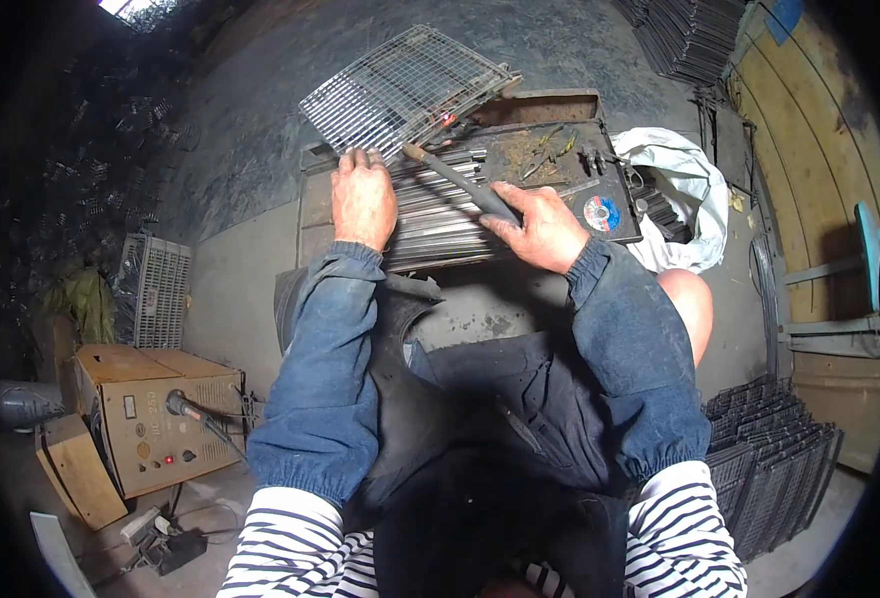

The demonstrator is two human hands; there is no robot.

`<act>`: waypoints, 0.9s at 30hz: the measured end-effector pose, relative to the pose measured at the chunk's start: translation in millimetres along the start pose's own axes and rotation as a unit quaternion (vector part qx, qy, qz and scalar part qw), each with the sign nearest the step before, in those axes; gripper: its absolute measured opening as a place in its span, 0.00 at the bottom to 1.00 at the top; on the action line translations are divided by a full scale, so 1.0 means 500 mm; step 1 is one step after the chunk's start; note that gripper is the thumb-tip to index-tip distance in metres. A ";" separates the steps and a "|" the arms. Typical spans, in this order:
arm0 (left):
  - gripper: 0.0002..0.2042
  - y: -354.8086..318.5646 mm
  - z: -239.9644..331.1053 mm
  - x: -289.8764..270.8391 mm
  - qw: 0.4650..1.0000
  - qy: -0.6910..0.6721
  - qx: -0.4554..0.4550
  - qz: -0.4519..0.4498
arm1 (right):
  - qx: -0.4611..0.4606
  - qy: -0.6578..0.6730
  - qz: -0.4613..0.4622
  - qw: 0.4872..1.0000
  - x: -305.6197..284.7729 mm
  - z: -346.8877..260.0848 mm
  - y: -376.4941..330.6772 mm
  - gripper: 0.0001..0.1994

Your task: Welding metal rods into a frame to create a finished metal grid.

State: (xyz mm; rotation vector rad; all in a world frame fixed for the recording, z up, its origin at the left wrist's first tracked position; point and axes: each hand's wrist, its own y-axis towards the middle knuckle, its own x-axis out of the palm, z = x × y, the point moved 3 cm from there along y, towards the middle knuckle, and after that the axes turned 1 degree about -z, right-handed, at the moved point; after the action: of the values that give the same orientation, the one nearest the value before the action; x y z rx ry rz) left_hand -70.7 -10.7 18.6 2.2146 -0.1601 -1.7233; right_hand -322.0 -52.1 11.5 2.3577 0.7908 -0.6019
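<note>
My right hand (542,227) is wrapped round the dark handle of a welding torch (450,177). The torch slants up and left toward the near edge of a wire mesh panel (415,80), which lies tilted at the far side of the workbench. A small red-orange glow shows at the panel's edge, just past the torch's front end. My left hand (364,199) has its fingers together on the panel's near left corner, gripping it; the fingertips are partly hidden. Between my hands lie several loose metal rods (440,219) in a row on the workbench (315,204).
A grinding disc (601,213) and pliers (549,154) lie on the bench's right side, beside a white sack (699,164). A welding machine (166,429) stands lower left. Stacked mesh panels (769,463) are at lower right, others (689,35) at upper right.
</note>
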 end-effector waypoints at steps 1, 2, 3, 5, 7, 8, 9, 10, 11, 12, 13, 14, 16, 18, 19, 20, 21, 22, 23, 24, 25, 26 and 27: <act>0.19 -0.001 0.001 0.000 1.000 0.008 0.003 -0.028 | 0.008 0.003 -0.007 1.000 0.001 0.000 0.000 0.17; 0.19 -0.001 0.001 0.003 1.000 0.008 0.003 -0.029 | 0.016 0.006 -0.015 1.000 0.003 0.001 0.000 0.16; 0.19 0.001 -0.001 0.006 1.000 -0.004 -0.004 -0.008 | 0.020 0.006 -0.018 1.000 0.002 -0.001 0.001 0.17; 0.21 0.003 -0.006 0.011 0.999 -0.027 -0.019 0.033 | 0.008 0.001 -0.011 1.000 0.009 0.012 0.000 0.17; 0.21 0.001 -0.008 0.011 0.999 -0.032 -0.009 0.024 | -0.005 -0.003 -0.001 1.000 0.008 0.009 0.001 0.19; 0.20 0.001 -0.013 0.022 0.998 -0.045 -0.001 0.042 | -0.007 0.000 0.001 1.000 0.006 0.005 0.002 0.19; 0.14 0.001 -0.010 0.015 0.995 -0.044 -0.003 0.091 | -0.017 0.019 0.005 1.000 0.009 0.008 0.002 0.19; 0.15 0.005 -0.002 0.009 0.998 -0.058 -0.023 -0.001 | -0.014 0.019 0.006 1.000 0.009 0.013 -0.001 0.19; 0.17 0.006 0.005 0.002 0.992 -0.071 -0.043 -0.094 | -0.010 0.001 0.006 1.000 0.009 0.018 -0.003 0.19; 0.17 0.003 0.001 0.002 0.996 -0.054 -0.015 -0.072 | -0.010 -0.014 0.006 1.000 0.009 0.014 -0.003 0.18; 0.17 0.001 -0.002 0.006 0.996 -0.053 -0.016 -0.072 | -0.011 -0.014 0.006 1.000 0.009 0.012 -0.001 0.18; 0.17 -0.001 -0.005 0.007 0.998 -0.041 -0.015 -0.041 | -0.014 -0.005 0.006 1.000 0.009 0.010 0.001 0.18; 0.10 -0.003 0.002 -0.016 0.998 -0.033 0.004 0.052 | -0.015 0.002 0.006 1.000 0.009 0.010 0.002 0.18; 0.11 0.001 -0.007 0.005 0.997 -0.020 0.014 0.080 | -0.009 0.007 0.000 1.000 0.010 0.006 0.003 0.18; 0.12 0.000 -0.012 0.011 0.994 -0.007 0.023 0.108 | -0.010 0.007 -0.001 1.000 0.010 0.000 0.005 0.18; 0.12 -0.004 -0.019 0.020 0.994 -0.006 0.022 0.108 | 0.006 0.016 -0.008 1.000 0.009 -0.007 0.006 0.18; 0.14 0.002 -0.010 0.015 0.999 -0.035 0.007 0.032 | 0.027 0.021 -0.013 0.999 0.005 -0.004 0.003 0.18; 0.16 0.009 0.001 0.001 0.997 -0.063 -0.006 -0.043 | 0.030 0.020 -0.011 0.999 0.003 0.003 0.001 0.18; 0.16 0.017 0.014 -0.009 0.987 -0.050 -0.044 -0.145 | 0.015 0.010 -0.004 1.000 0.001 0.011 -0.002 0.18; 0.16 0.012 0.007 -0.009 0.987 -0.048 -0.046 -0.144 | -0.005 0.003 0.001 1.000 0.004 0.012 -0.001 0.18; 0.16 0.008 0.001 -0.009 0.995 -0.054 -0.019 -0.086 | -0.007 0.004 0.000 1.000 0.006 0.013 -0.001 0.18; 0.17 0.004 -0.002 -0.010 0.998 -0.060 0.008 -0.028 | -0.009 -0.002 0.009 1.000 0.007 0.015 -0.002 0.19; 0.18 0.003 -0.002 -0.005 0.999 -0.041 0.000 0.007 | -0.011 -0.008 0.016 1.000 0.008 0.014 -0.002 0.19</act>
State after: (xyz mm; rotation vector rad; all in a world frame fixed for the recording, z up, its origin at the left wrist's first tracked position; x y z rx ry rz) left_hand -70.3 -11.5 21.5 2.1392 -0.1937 -1.8079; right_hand -321.1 -54.4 3.7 2.3387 0.7478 -0.5943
